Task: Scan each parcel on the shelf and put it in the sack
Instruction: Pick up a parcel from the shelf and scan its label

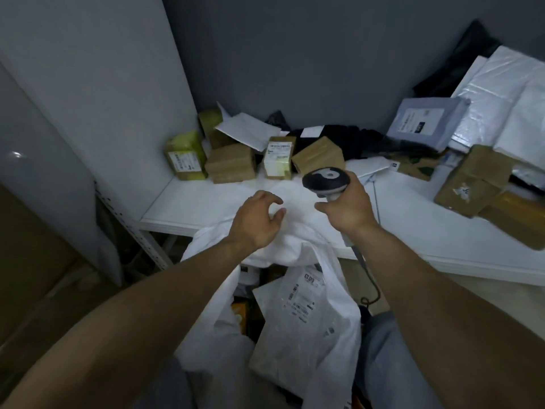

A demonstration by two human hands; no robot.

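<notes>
My right hand [348, 206] grips a dark barcode scanner [326, 180] by its handle, head pointing toward the back of the white shelf [188, 205]. My left hand [256, 221] hovers over the shelf's front edge with fingers loosely curled, holding nothing, just above the white sack's [212, 329] rim draped on the shelf. Inside the sack lies a white plastic mailer [303, 323] with a printed label. Several small brown boxes [231, 163] and a yellow-taped box [185, 156] stand at the back of the shelf.
Black bags and a grey mailer [424, 122] lie at the back right, with white mailers [507, 93] stacked behind. A large brown taped parcel [474, 181] sits on the right. A grey panel [97, 93] walls the left side. The scanner's cable [373, 287] hangs below the shelf.
</notes>
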